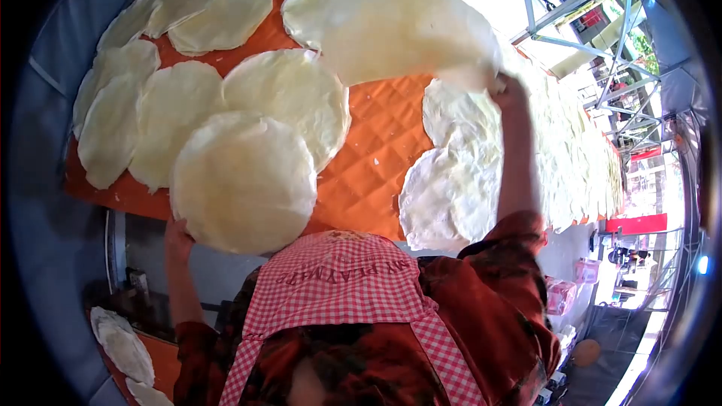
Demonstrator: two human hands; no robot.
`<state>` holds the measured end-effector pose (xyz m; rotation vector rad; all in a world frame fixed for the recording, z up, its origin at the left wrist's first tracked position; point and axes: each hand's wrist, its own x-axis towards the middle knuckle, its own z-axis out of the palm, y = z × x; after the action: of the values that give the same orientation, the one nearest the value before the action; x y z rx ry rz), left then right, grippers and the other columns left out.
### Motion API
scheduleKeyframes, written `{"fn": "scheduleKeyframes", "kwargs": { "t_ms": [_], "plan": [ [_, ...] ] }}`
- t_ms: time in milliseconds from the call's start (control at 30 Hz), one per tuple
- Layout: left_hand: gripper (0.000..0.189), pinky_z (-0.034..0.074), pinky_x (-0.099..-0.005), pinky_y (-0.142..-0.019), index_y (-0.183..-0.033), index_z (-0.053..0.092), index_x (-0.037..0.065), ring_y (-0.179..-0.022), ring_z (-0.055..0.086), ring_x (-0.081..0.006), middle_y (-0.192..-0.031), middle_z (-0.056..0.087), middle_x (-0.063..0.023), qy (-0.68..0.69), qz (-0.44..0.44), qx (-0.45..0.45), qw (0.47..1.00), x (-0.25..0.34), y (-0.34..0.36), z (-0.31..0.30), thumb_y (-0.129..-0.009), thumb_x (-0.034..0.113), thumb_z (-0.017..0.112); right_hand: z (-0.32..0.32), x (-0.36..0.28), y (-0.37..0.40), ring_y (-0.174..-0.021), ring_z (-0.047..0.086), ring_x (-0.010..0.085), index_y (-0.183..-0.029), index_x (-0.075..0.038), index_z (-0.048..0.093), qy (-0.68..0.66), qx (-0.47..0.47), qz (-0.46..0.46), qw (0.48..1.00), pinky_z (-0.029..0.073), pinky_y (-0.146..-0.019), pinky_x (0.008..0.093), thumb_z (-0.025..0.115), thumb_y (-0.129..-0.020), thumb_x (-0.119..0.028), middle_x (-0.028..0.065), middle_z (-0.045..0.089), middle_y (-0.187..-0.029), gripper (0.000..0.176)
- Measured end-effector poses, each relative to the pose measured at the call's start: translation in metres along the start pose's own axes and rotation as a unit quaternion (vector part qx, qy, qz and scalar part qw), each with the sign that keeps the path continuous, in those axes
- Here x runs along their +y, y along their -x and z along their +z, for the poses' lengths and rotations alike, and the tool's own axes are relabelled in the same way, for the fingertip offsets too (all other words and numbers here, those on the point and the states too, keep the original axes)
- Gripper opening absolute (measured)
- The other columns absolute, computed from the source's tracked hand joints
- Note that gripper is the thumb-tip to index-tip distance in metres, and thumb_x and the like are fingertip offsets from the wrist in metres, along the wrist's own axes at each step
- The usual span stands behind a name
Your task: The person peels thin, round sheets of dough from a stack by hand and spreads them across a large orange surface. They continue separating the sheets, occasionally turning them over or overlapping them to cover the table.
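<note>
My right hand (505, 90) is closed on the edge of a large thin dough sheet (406, 22), which hangs in the air, blurred, over the far part of the orange quilted cloth (376, 158). At the near left edge, my left hand (179, 239) grips the rim of a round dough sheet (244, 180); its fingertips are hidden beneath. This sheet partly overlaps another round one (293, 98) lying on the cloth.
More pale rounds (177, 116) overlap along the cloth's left side. Wrinkled sheets (451, 195) cover its right part. A metal frame (579, 7) stands at the upper right. Further sheets (124, 346) lie at the lower left.
</note>
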<state>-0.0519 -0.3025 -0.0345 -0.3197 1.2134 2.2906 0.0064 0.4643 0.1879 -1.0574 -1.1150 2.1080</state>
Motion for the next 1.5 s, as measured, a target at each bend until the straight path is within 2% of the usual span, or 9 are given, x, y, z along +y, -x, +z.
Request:
{"fn": "scheduleKeyframes", "kwargs": {
  "t_ms": [233,567,833,967,1067,1300,1333,1400,1500],
  "plan": [
    [0.061,0.044,-0.0392,-0.094,-0.132,0.038,0.004,-0.113,0.051,-0.0279,-0.123,0.051,-0.0117,-0.038,-0.025,0.073,0.996,-0.015,0.015,0.013,-0.074,0.003,0.059,-0.186,0.216,-0.057,-0.100,0.057,0.0283,-0.107,-0.002,0.056,0.006,0.008,0.155,0.988,0.047,-0.086,0.0445,0.059,-0.080,-0.010,0.0108,0.058,-0.109,0.028],
    [0.046,0.045,-0.0363,-0.090,-0.117,0.050,-0.001,-0.102,0.055,-0.0237,-0.110,0.056,-0.0104,-0.081,0.070,0.083,0.991,0.044,0.025,0.073,-0.075,0.015,0.056,-0.032,0.061,0.028,-0.092,0.061,0.0281,-0.114,-0.007,0.046,0.158,-0.150,-0.154,0.964,0.055,-0.068,0.0459,0.052,-0.089,-0.023,0.0110,0.058,-0.104,0.030],
    [0.057,0.044,-0.0385,-0.093,-0.129,0.040,0.004,-0.110,0.052,-0.0273,-0.122,0.051,-0.0129,-0.071,0.119,-0.012,0.990,0.107,0.030,0.191,-0.075,0.014,0.053,-0.049,0.057,-0.043,-0.083,0.064,0.0300,-0.116,-0.010,0.044,0.162,-0.100,0.004,0.982,0.056,-0.064,0.0445,0.050,-0.086,-0.008,0.0117,0.058,-0.100,0.032],
    [0.048,0.045,-0.0380,-0.090,-0.123,0.044,0.004,-0.105,0.053,-0.0245,-0.118,0.052,-0.0129,-0.607,0.398,-0.012,0.688,0.152,-0.019,0.170,-0.078,0.020,0.055,0.018,0.015,-0.144,-0.071,0.064,0.0262,-0.095,-0.009,0.053,0.135,-0.132,0.021,0.982,0.055,-0.061,0.0383,0.052,-0.085,-0.019,0.0097,0.062,-0.086,0.015],
    [0.037,0.046,-0.0358,-0.087,-0.115,0.048,0.003,-0.102,0.054,-0.0202,-0.114,0.053,-0.0139,-0.195,0.247,0.009,0.949,0.155,-0.023,0.321,-0.086,0.027,0.049,0.069,-0.066,-0.205,-0.070,0.064,0.0272,-0.095,-0.006,0.053,0.091,-0.150,-0.083,0.981,0.055,-0.060,0.0393,0.048,-0.087,-0.019,0.0133,0.061,-0.085,0.016],
    [0.032,0.045,-0.0353,-0.086,-0.115,0.048,-0.001,-0.097,0.054,-0.0224,-0.108,0.054,-0.0110,-0.510,0.448,0.077,0.730,0.163,-0.067,0.279,-0.093,0.022,0.044,0.055,-0.162,-0.240,-0.077,0.064,0.0296,-0.118,-0.003,0.037,0.054,-0.198,-0.293,0.934,0.056,-0.062,0.0368,0.041,-0.084,0.001,0.0185,0.055,-0.101,0.035],
    [0.043,0.045,-0.0355,-0.088,-0.118,0.047,0.000,-0.108,0.052,-0.0225,-0.121,0.051,-0.0151,-0.344,0.267,-0.050,0.899,0.163,-0.063,0.327,-0.087,0.029,0.042,0.043,-0.151,-0.252,-0.080,0.064,0.0293,-0.118,-0.003,0.037,0.053,-0.164,-0.281,0.944,0.056,-0.061,0.0362,0.040,-0.082,0.002,0.0179,0.055,-0.101,0.037],
    [0.044,0.043,-0.0363,-0.089,-0.119,0.046,-0.002,-0.110,0.051,-0.0235,-0.122,0.050,-0.0157,-0.598,0.408,0.014,0.690,0.160,-0.091,0.261,-0.085,0.026,0.042,0.014,-0.107,-0.285,-0.079,0.062,0.0279,-0.121,-0.004,0.036,0.061,-0.112,-0.284,0.950,0.056,-0.060,0.0360,0.042,-0.083,-0.003,0.0173,0.053,-0.106,0.039],
    [0.046,0.042,-0.0392,-0.093,-0.120,0.045,-0.002,-0.111,0.050,-0.0261,-0.121,0.049,-0.0167,-0.370,0.381,0.078,0.844,0.106,-0.113,0.329,-0.078,0.014,0.048,-0.033,-0.018,-0.339,-0.063,0.063,0.0269,-0.120,-0.005,0.037,0.088,0.007,-0.188,0.978,0.056,-0.051,0.0365,0.042,-0.082,-0.005,0.0161,0.054,-0.095,0.038]
  ]
}}
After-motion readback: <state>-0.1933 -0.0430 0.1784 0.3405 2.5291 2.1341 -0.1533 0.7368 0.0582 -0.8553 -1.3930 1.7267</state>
